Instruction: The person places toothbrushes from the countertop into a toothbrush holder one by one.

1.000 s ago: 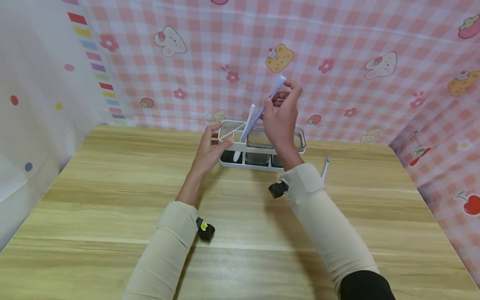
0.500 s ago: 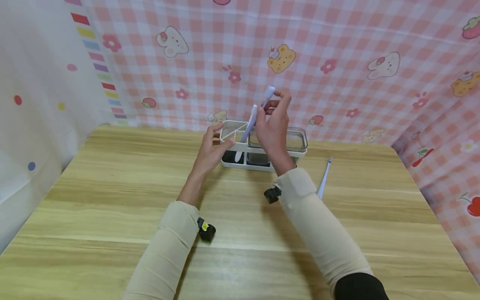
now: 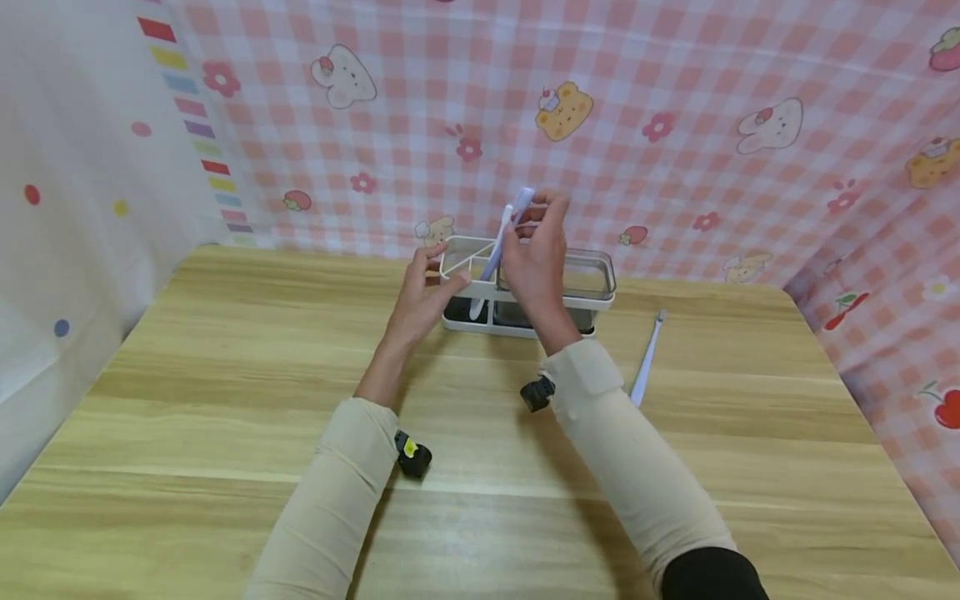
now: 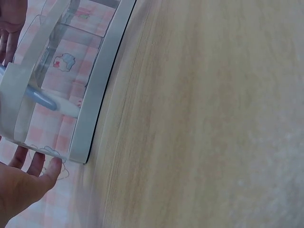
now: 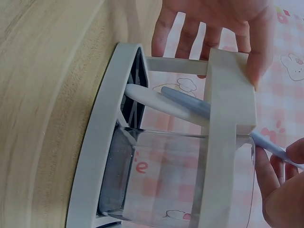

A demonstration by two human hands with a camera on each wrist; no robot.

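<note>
Near the back of the table stands a white toothbrush holder (image 3: 510, 331) with an upper rail and a base. My left hand (image 3: 411, 307) grips its left end, thumb on the front of the rail and fingers behind. A white toothbrush (image 5: 156, 102) leans in the left part of the holder. Beside it, a lavender toothbrush (image 5: 183, 99) slants down through the rail, its lower end above the base. My right hand (image 3: 538, 262) pinches this lavender toothbrush near its upper end. Clear cups (image 5: 166, 175) sit in the holder, partly hidden behind the right hand in the head view.
Another lavender toothbrush (image 3: 648, 354) lies on the wooden table (image 3: 247, 392), right of the holder and beside the right sleeve. A pink checked cloth (image 3: 420, 108) hangs close behind the holder.
My right hand has moved down and left, lowering the lavender toothbrush further into the holder beside the white one. My left hand has kept its grip on the holder.
</note>
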